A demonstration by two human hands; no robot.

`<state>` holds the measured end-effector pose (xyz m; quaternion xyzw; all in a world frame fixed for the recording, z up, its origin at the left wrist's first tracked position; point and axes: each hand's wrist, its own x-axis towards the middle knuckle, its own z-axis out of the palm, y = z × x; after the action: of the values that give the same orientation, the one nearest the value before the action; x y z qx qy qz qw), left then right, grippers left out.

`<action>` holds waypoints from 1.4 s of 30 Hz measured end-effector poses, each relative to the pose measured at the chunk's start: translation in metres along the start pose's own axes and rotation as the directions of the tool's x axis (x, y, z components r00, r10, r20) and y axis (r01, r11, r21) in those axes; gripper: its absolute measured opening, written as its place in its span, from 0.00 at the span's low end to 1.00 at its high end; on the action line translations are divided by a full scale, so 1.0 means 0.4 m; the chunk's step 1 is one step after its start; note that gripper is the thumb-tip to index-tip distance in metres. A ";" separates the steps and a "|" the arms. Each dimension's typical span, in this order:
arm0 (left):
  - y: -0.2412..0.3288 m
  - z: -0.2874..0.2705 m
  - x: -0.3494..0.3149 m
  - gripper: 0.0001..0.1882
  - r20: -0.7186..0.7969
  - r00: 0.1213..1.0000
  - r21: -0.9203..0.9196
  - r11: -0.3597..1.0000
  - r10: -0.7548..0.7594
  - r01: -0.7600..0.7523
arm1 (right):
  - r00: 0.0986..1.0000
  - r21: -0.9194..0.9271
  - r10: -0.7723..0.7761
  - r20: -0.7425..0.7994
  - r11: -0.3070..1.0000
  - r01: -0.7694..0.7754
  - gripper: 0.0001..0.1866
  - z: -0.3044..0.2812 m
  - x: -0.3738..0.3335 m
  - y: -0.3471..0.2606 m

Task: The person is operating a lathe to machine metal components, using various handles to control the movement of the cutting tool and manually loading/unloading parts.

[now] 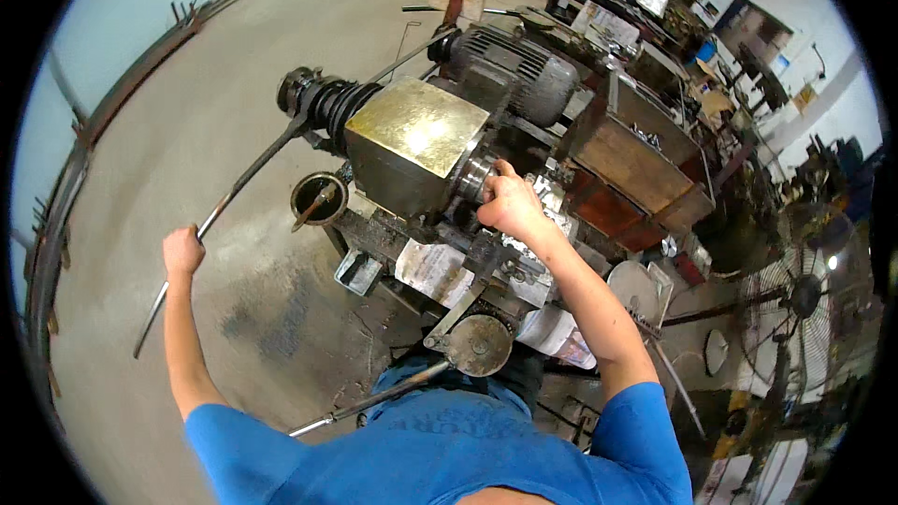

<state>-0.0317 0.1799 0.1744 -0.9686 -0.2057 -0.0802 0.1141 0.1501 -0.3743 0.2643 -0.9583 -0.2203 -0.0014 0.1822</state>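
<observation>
A shiny, ringed cylinder [472,177] is jutting from the boxy machine head [402,164]; the right hand [512,203], fingers curled and hold impossible to tell, is partly hiding it. The left hand [183,251] is clasping a long metal lever [247,180] in closed fingers.

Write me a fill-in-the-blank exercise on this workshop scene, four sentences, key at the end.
1. The left hand grips a long metal bar, which slants from the machine down to the picture's ____.
2. The right hand is at a shiny round metal part, ____ (higher or lower) in the picture than the left hand.
3. Both sleeves are ____ in colour.
4. A caged fan stands toward the picture's ____ edge.

Missing words: left; higher; blue; right.
</observation>
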 end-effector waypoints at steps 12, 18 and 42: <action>0.681 0.352 -0.208 0.28 0.339 0.894 -0.592 0.805 0.293 -0.039 | 0.892 0.355 0.299 -0.338 0.919 -0.174 0.14 -0.128 -0.541 0.278; 0.639 0.342 -0.040 0.18 0.341 0.732 -0.176 0.805 0.590 -0.566 | 0.644 0.372 0.673 -0.363 0.739 -0.562 0.16 -0.087 -0.894 0.562; 0.467 0.339 -0.284 0.23 0.767 0.594 -0.575 0.673 0.244 0.465 | 0.156 -0.064 0.923 -0.352 0.142 -0.988 0.20 0.140 -1.228 0.379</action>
<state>-0.0418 0.0050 -0.0139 -0.8407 -0.2501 0.2774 -0.3921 -0.2336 -0.6887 0.1182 -0.8822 0.4694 -0.0255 0.0271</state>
